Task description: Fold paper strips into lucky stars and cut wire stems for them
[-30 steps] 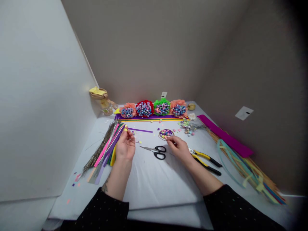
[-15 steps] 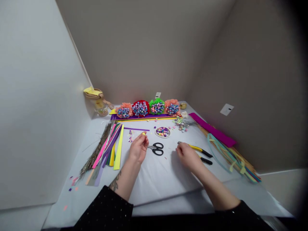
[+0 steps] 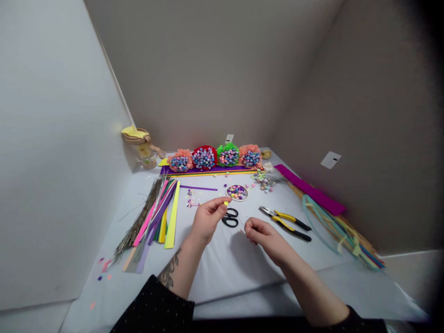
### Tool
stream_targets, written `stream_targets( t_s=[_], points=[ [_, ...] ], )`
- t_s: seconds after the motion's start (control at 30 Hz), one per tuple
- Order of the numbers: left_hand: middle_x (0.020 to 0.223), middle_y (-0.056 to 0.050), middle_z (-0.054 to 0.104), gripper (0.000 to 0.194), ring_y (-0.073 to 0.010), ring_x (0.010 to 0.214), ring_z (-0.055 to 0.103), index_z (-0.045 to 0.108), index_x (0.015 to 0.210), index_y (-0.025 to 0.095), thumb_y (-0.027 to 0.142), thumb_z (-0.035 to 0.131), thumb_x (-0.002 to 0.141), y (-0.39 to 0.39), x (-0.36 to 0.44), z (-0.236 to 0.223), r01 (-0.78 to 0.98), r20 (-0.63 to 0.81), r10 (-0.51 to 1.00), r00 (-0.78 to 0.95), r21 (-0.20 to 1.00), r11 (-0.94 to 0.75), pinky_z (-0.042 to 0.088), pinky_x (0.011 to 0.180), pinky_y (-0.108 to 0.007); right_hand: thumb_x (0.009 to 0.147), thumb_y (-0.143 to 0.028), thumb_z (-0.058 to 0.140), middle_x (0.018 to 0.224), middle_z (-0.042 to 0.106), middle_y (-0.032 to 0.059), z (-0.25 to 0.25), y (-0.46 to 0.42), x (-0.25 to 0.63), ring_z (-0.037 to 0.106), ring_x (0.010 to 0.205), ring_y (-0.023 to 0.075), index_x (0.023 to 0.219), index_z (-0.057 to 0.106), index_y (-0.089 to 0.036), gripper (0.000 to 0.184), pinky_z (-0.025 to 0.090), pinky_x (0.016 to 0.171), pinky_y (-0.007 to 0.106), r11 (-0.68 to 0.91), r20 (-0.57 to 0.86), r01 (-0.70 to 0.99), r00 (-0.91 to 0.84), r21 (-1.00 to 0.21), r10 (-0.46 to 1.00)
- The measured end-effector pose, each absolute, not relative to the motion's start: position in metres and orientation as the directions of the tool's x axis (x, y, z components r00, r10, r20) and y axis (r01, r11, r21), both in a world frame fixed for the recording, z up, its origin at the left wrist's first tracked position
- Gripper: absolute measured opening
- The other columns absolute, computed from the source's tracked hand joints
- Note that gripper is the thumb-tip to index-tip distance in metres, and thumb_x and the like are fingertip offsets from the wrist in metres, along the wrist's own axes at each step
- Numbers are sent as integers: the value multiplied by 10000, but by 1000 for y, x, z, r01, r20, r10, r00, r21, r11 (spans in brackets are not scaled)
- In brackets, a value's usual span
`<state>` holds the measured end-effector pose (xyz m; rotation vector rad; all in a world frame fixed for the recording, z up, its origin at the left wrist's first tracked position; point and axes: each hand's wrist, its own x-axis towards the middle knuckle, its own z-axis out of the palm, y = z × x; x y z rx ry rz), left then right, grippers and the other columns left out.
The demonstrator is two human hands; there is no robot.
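Left hand [image 3: 208, 221]: thumb and forefinger pinch a small yellow paper piece [image 3: 226, 203], the other fingers loosely curled

Right hand [image 3: 265, 236]: fingertips drawn together over the white cloth – whether they hold anything is too fine to tell

Yellow piece: up in the left fingertips, clear of the cloth, just above the scissors and near the round dish

Between the hands: black-handled scissors [image 3: 230, 218], closed, lying just under the left fingertips

Right of the hands: yellow-and-black pliers [image 3: 286, 224], near the right hand

Ahead: a round dish of small colored paper stars [image 3: 237, 192], with loose stars scattered on either side

Left of the work: a fan of long paper strips [image 3: 156, 221] – pink, purple, green, yellow – beside a bundle of silvery stems [image 3: 140, 219]

Far edge: a row of four paper bouquets [image 3: 215, 157] on purple and yellow strips

Right edge: a magenta paper strip [image 3: 310, 189] over a bundle of thin colored strips [image 3: 338, 233]

Far left corner: a glass jar [image 3: 147, 159] with a yellow-topped woven piece on it
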<state>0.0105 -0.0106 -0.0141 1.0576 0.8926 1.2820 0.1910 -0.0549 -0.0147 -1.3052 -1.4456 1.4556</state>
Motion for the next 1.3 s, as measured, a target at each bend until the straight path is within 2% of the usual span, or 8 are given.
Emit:
stream_targets(
  t_s=[0.13,0.27,0.43,0.53,0.67,0.8,0.93,1.3],
  points=[
    [1011,-85,706,265,-204,935,621,729,918,176,344,690,717,-12,9,-12,-253,60,987,152,967,-20,480,825,-307,752,-369,600,628,526,-17,-6,-48,182,461,577,109,712,520,-172,216,375,566,243,-146,-161,71,-313,-987,936],
    [973,-87,707,257,-213,918,629,731,898,175,348,694,712,-12,8,-10,-216,75,978,193,976,-32,483,833,-331,716,-399,645,595,559,-18,7,-31,168,476,529,104,778,547,-172,254,386,535,243,-128,-112,-49,-240,-991,964],
    [1029,-76,681,211,-173,911,614,721,879,191,311,705,707,-7,5,-14,-307,100,995,18,948,-90,480,795,-275,660,-327,680,575,566,-26,15,-5,163,458,489,84,815,630,-152,239,361,484,223,-111,-102,-44,-167,-993,981],
    [902,-51,694,240,-115,726,604,705,918,197,301,714,701,-3,4,-19,-393,19,1000,-12,919,-22,487,666,-232,660,-297,667,516,529,-47,11,5,162,402,428,62,897,653,-145,281,285,422,199,-160,-132,-150,-178,-976,975],
    [812,-31,692,263,-98,672,593,702,890,179,271,757,650,0,5,-23,-423,-48,998,-42,906,26,492,652,-222,667,-316,660,423,405,-95,-2,8,158,268,340,36,861,640,-155,253,164,364,187,-229,-154,-300,-252,-926,955],
    [761,-20,687,257,-89,635,592,700,827,164,245,788,600,2,9,-24,-481,-134,990,-44,871,97,492,641,-215,704,-338,644,423,400,-90,-14,2,154,283,348,44,759,610,-169,181,180,361,186,-238,-160,-276,-277,-931,948],
    [715,-10,667,260,-84,622,597,689,812,154,236,796,590,2,12,-30,-569,-215,975,56,795,208,485,613,-193,691,-234,639,508,475,-53,-20,-3,152,361,449,53,624,564,-161,125,263,434,191,-175,-108,-219,-286,-960,952],
    [722,8,642,216,-55,589,581,641,798,144,149,767,622,10,10,-43,-670,-324,924,203,642,373,471,552,-143,728,-230,589,462,461,-78,-30,0,152,328,378,38,663,541,-170,101,219,375,171,-330,-257,-246,-286,-911,923]
  ],
)
